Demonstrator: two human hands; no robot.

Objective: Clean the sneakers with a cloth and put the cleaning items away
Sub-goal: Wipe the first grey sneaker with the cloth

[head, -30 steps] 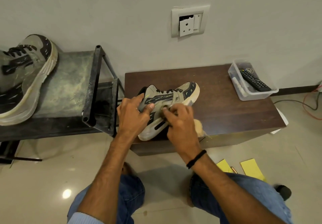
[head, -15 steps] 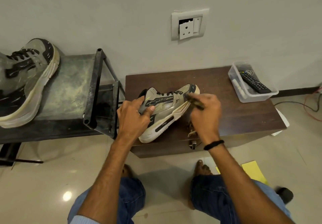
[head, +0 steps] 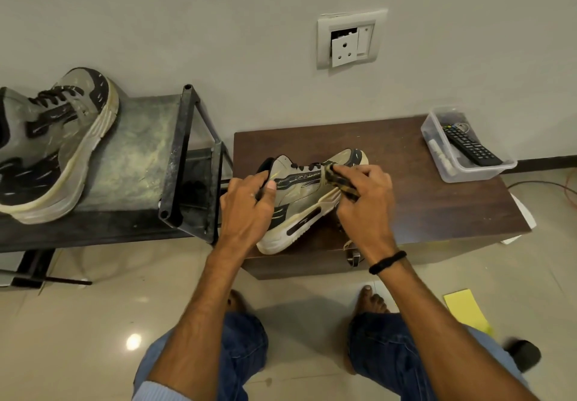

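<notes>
The right hand [head: 365,204], gripping the cloth [head: 340,182], has slid along the sneaker [head: 296,196] from side toward toe; the left hand [head: 246,204] still clasps the heel; cloth mostly hidden under fingers.

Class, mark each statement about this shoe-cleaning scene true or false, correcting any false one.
1. The right hand holds a dark mottled cloth against the beige-and-black sneaker on the brown wooden cabinet. True.
2. The left hand is off that sneaker. False: it grips the heel end.
3. The black remote control lies in the clear plastic tub. True.
4. The other sneaker sits on the floor. False: it rests on the dark metal rack.
</notes>
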